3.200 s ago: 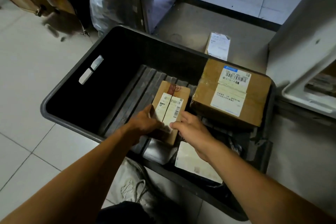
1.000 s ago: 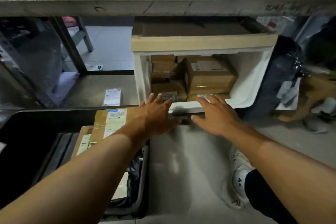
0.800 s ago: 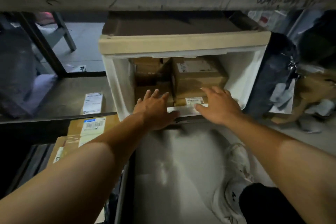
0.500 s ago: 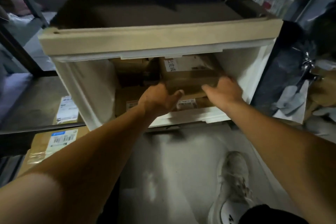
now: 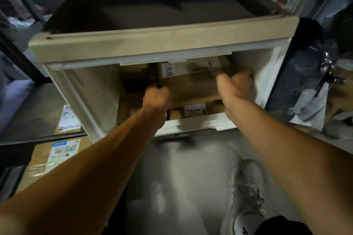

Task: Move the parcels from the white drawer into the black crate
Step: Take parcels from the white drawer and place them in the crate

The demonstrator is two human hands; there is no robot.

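Both hands, flat above the white drawer [image 5: 91,89] front lip a second ago, are now inside it, left hand [image 5: 157,97] and right hand [image 5: 236,87] clamping opposite ends of the top cardboard parcel [image 5: 193,84], still in drawer; lift toward crate likely next.

brown parcel [image 5: 193,86] | tilted, top of stack | white drawer [image 5: 89,89]
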